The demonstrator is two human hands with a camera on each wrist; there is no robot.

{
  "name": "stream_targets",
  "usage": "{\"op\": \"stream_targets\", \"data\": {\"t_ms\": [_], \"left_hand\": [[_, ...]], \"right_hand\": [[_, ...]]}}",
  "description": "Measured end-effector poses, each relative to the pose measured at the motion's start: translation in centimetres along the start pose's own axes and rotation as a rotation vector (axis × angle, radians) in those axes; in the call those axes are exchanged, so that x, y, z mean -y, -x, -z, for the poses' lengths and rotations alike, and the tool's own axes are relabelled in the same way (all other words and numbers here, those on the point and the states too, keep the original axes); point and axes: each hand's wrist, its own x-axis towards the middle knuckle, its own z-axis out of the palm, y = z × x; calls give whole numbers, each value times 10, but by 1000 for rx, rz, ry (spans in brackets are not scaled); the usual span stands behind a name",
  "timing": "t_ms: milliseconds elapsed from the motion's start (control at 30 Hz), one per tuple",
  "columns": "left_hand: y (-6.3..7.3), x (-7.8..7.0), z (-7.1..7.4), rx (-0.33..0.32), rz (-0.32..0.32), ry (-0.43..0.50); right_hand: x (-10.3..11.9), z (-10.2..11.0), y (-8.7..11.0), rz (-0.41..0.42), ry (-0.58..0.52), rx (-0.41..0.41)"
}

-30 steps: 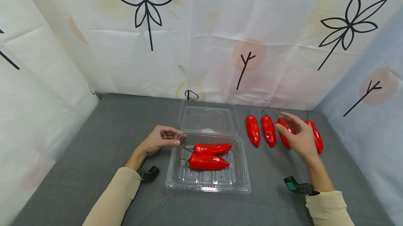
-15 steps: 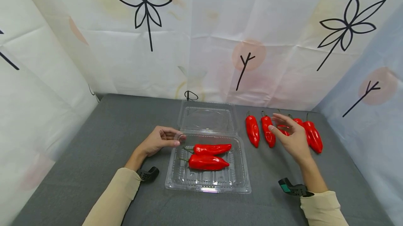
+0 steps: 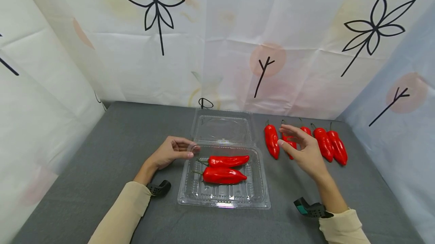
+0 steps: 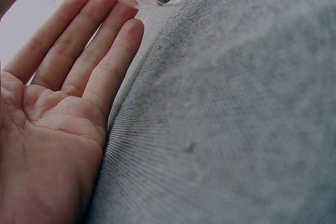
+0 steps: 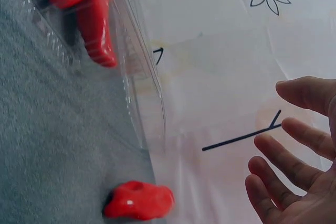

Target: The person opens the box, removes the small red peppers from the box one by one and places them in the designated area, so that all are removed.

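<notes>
A clear plastic clamshell container [image 3: 224, 200] lies with its lid [image 3: 222, 125] folded back. Inside its base, one above the other, are two red peppers, the upper pepper [image 3: 229, 160] and the lower pepper [image 3: 224, 175], stems pointing left. My left hand [image 3: 171, 152] touches the container's upper left corner; in the left wrist view its fingers [image 4: 79, 45] are straight, tips at the plastic. My right hand [image 3: 306, 153] hovers over the row of red peppers, fingers spread and loosely bent around nothing. It partly covers the second pepper [image 3: 289, 142] and the third pepper [image 3: 306, 129].
At the row's left end lies a red pepper [image 3: 271, 141], beside the container. Toward the right end are two more, an inner pepper [image 3: 323, 144] and an outer pepper [image 3: 338, 147]. Patterned white cloth [image 3: 224, 47] hangs behind the grey table [image 3: 129, 130].
My right hand has moved left along the row, uncovering peppers on the right and covering part of the second one. The left hand, container and peppers stay put.
</notes>
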Motion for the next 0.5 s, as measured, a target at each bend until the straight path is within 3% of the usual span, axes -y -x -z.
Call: {"op": "stream_targets", "data": {"t_ms": [500], "left_hand": [[0, 0, 1, -2, -1, -5]], "right_hand": [[13, -36, 7, 94, -112, 165]]}}
